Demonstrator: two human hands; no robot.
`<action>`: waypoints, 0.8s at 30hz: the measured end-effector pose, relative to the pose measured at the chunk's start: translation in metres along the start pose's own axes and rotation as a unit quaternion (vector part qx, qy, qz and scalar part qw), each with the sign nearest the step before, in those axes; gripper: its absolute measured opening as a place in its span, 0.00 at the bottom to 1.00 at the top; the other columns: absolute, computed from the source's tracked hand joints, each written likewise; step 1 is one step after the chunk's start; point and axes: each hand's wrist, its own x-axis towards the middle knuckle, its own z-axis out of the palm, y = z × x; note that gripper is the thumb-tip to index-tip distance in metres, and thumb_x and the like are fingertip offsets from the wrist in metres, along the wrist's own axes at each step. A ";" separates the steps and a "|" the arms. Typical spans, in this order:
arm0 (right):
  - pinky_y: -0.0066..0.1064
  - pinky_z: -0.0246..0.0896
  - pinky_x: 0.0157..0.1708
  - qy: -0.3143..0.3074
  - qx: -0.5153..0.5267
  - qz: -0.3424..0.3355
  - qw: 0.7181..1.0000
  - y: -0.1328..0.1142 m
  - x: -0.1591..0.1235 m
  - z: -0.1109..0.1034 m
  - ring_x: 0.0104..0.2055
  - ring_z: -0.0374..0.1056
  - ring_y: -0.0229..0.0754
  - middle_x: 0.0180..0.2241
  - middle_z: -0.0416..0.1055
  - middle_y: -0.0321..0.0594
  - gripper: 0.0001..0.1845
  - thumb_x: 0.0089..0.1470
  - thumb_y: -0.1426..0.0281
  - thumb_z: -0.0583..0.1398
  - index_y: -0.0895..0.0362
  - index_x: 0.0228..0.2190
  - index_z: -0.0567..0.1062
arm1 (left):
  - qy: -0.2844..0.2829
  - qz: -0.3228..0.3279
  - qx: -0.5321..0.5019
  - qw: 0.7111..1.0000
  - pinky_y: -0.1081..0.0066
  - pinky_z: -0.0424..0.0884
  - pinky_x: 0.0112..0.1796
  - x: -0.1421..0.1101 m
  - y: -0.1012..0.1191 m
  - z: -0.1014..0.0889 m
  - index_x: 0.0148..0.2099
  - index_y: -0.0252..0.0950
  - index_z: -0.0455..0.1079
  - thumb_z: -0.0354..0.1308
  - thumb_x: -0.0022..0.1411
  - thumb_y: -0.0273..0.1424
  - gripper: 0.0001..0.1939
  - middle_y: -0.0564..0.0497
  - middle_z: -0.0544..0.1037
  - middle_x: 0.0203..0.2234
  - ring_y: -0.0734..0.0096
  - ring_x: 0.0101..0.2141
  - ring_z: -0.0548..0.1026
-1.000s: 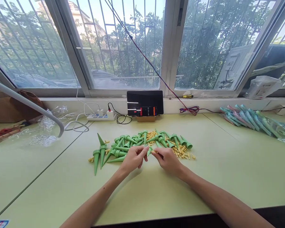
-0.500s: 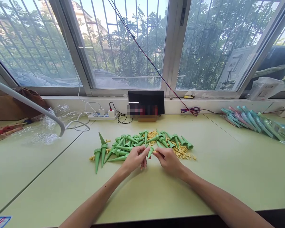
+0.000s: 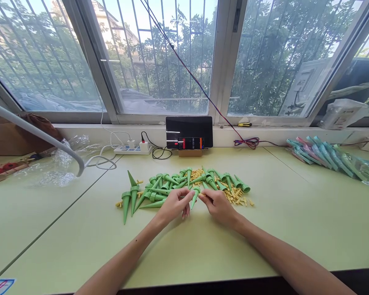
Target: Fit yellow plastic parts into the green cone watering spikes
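Note:
Between the fingertips of my left hand (image 3: 174, 205) is a green plastic plant-watering spike (image 3: 194, 200), its collar up and its tip pointing down and slightly left. My right hand (image 3: 219, 207) pinches a small yellow plastic peg (image 3: 200, 195) against the spike's side, near the collar. Fingers hide most of the peg, so I cannot tell how far it sits in the spike. Just beyond both hands lies a heap of green spikes (image 3: 156, 197), and loose yellow pegs (image 3: 233, 198) are scattered beside and behind them. At the heap's left end, some spikes have yellow pegs close by.
A dark tablet (image 3: 189, 127) leans at the back, with a phone (image 3: 191, 143) in front. Left of it are a white power strip (image 3: 133, 150) and a curved white pole (image 3: 37, 130). Teal and pink bagged items (image 3: 322, 153) lie far right on the pale table (image 3: 295, 229).
The spike in my left hand has turned, so more of its length shows and its tip reaches lower. Both hands stay in nearly the same place.

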 end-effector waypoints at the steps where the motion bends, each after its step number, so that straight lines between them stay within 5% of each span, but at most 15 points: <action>1: 0.28 0.47 0.24 0.000 0.002 0.001 1.000 0.000 0.000 0.000 0.22 0.53 0.36 0.20 0.60 0.32 0.18 0.66 0.63 0.52 0.56 0.26 0.70 | 0.000 0.002 0.000 1.000 0.77 0.62 0.16 0.000 0.000 0.000 0.31 0.33 0.70 0.56 0.61 0.49 0.22 0.57 0.67 0.12 0.75 0.13 0.67; 24: 0.28 0.45 0.25 -0.005 0.015 0.017 1.000 0.000 0.000 0.000 0.23 0.50 0.35 0.20 0.57 0.30 0.16 0.64 0.66 0.53 0.56 0.24 0.62 | -0.011 0.027 0.070 0.997 0.77 0.63 0.18 -0.001 -0.005 -0.001 0.34 0.34 0.68 0.54 0.63 0.43 0.16 0.57 0.69 0.12 0.75 0.14 0.68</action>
